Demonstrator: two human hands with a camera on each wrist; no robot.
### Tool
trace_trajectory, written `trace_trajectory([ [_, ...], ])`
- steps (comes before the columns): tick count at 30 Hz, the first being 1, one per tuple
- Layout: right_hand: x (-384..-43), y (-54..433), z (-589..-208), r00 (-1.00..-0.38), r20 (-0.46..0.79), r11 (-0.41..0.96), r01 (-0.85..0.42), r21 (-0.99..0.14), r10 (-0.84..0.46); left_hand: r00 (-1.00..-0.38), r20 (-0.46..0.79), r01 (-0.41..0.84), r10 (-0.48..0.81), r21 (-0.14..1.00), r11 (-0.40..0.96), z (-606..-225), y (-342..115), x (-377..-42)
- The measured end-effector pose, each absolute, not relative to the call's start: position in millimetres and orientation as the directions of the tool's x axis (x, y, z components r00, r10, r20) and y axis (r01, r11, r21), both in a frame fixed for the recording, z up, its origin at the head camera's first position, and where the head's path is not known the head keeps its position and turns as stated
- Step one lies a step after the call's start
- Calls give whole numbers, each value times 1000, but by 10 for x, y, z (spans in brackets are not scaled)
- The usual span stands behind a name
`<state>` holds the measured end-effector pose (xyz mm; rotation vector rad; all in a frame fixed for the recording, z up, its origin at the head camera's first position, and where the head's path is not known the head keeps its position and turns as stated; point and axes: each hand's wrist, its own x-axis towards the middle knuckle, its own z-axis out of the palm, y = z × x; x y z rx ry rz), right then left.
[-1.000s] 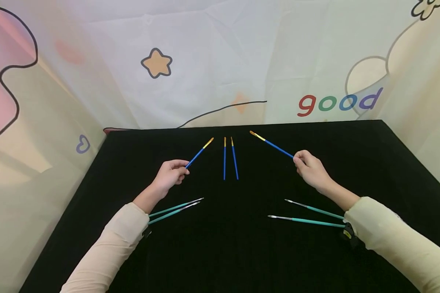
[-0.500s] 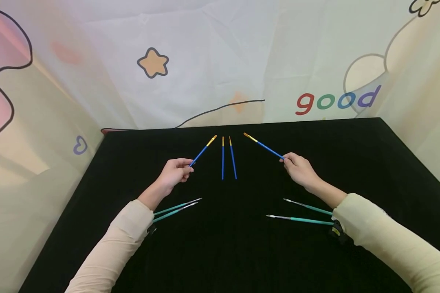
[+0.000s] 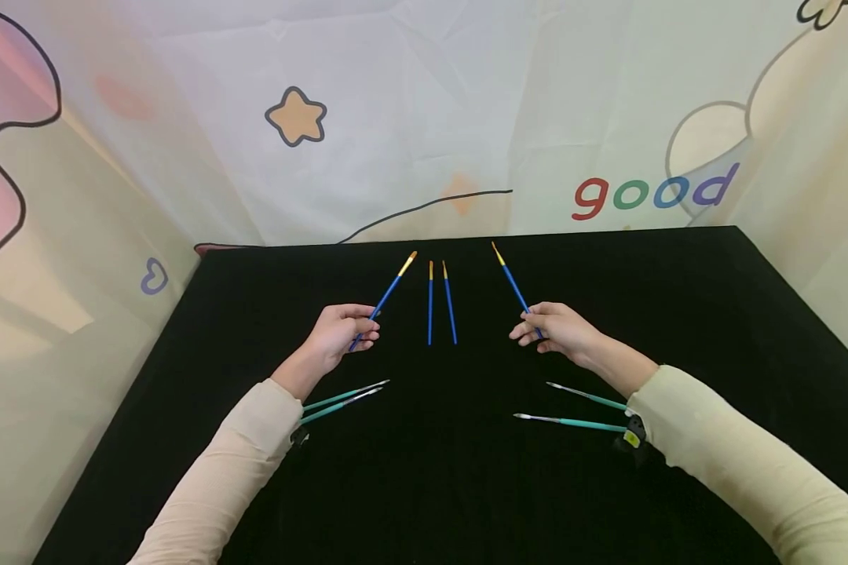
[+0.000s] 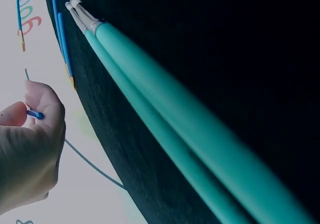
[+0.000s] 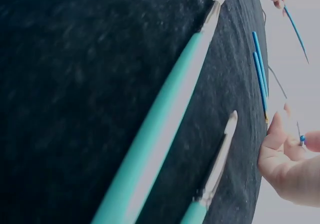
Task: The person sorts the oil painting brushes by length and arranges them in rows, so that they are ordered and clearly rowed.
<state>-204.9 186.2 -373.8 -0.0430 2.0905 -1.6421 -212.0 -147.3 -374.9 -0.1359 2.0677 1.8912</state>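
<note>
In the head view my left hand pinches a blue paintbrush, its orange bristles slanting up and to the right. Opposite it, my right hand pinches another blue paintbrush tilted up and to the left, handle end showing below the fingers. Between the hands two blue paintbrushes lie side by side, the left one apart from the right one, bristles away from me. In the left wrist view the handle end of the held brush pokes out between thumb and fingers.
Two teal brushes lie close together by my left forearm. Near the right forearm are two more, an upper teal brush and a lower teal brush, partly hidden by the sleeve. A black cloth covers the table; a printed curtain surrounds it.
My right hand has moved left, and its brush has swung from a low slant to a steeper one. The left hand has shifted slightly right, its brush steeper too. The lying brushes stay put.
</note>
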Motion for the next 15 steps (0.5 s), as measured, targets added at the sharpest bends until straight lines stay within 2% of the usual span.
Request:
trace_trajectory([
  [7, -2098, 1782, -3782, -880, -363, 252, 292, -923, -308, -916, -368, -363, 158, 930, 59, -3756, -1394, -2182],
  [15, -2161, 1725, -3814, -885, -369, 257, 301, -918, -283, -914, -371, -374, 164, 927, 14, -3765, -1304, -2271],
])
